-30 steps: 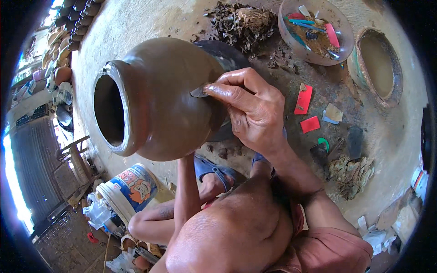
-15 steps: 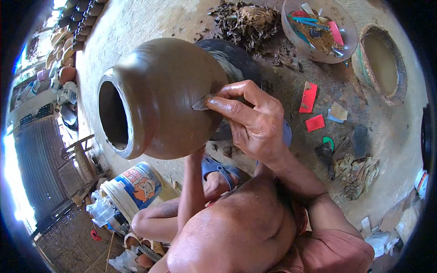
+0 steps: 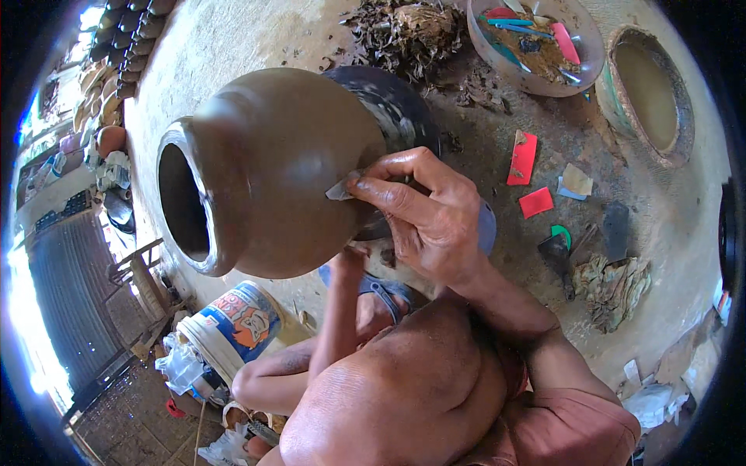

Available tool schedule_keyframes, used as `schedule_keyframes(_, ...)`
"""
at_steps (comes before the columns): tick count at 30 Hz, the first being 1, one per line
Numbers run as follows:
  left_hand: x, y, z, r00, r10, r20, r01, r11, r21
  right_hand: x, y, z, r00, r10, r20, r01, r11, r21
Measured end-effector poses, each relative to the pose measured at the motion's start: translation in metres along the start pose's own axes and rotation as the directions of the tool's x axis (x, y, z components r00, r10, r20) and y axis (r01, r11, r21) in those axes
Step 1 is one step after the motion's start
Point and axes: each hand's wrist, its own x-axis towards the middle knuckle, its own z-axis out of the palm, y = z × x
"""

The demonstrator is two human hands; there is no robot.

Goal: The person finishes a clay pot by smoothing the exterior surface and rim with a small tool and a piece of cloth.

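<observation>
A large wet clay pot point(image 3: 291, 155) rests against a dark round wheel point(image 3: 400, 113), its open mouth facing left in the picture. My right hand point(image 3: 435, 210) is closed in a pinch on a small thin grey scraper point(image 3: 340, 190). The scraper's tip touches the pot's wall near the wheel side. My left hand point(image 3: 350, 260) is low beside the pot, close to the wheel's lower edge. Its fingers are mostly hidden behind the pot, so their grip cannot be made out.
A plastic basin point(image 3: 579, 85) holds muddy tools, beside a rough-rimmed tub point(image 3: 684, 147) of cloudy water. Red pieces point(image 3: 536, 202), a dark scraper point(image 3: 616, 229) and a crumpled leaf-like heap point(image 3: 610, 291) lie on the floor. A printed bucket point(image 3: 245, 318) stands by my sandalled foot.
My left hand has come partly into view from behind the pot. The right hand keeps its pinch on the scraper, which is slightly lower on the wall. The view has shifted a little.
</observation>
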Motion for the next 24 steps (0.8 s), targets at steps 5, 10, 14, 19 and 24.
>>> schedule_keyframes(5,0.039,0.016,-0.031,0.979,0.189,-0.073,-0.188,0.982,0.021,-0.006,0.003,0.009,1.000,0.010,-0.024,-0.008,0.999,0.051)
schedule_keyframes(10,-0.004,-0.060,0.014,0.996,0.042,-0.083,-0.049,0.996,-0.074,-0.007,0.006,0.005,1.000,0.005,-0.004,-0.005,1.000,0.001)
schedule_keyframes(14,-0.029,-0.056,0.033,0.996,-0.085,-0.041,0.085,0.996,-0.018,-0.009,0.008,0.004,0.999,0.032,-0.001,-0.032,0.999,0.030)
schedule_keyframes(19,0.021,0.024,-0.019,0.996,0.089,-0.020,-0.089,0.996,0.011,-0.011,0.014,0.011,0.999,0.022,-0.033,-0.020,0.999,0.045)
schedule_keyframes(24,0.022,-0.022,-0.021,0.983,0.150,-0.108,-0.154,0.988,-0.027,-0.016,0.013,0.015,0.998,0.049,-0.040,-0.047,0.998,0.044)
